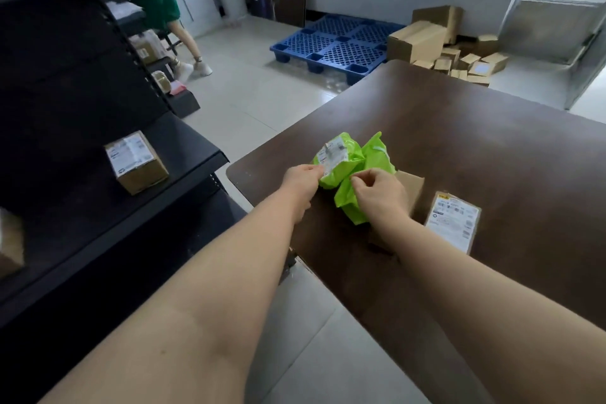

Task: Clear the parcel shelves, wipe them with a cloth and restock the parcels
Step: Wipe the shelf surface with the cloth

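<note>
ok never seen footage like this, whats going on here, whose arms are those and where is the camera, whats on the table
There is no machine here. The camera sits on a person's head and looks forward and down, so the two bare arms reaching into the picture are that person's own.

The left hand pinches the edge of a green bag parcel that carries a white label. The right hand grips a second green bag beside it. Both bags lie on a dark brown table, with a flat labelled parcel to the right and a brown box partly hidden behind the right hand.

On the left stands a black shelf unit with a labelled cardboard box on it. Further back are a blue pallet, a heap of cartons and another person.
</note>
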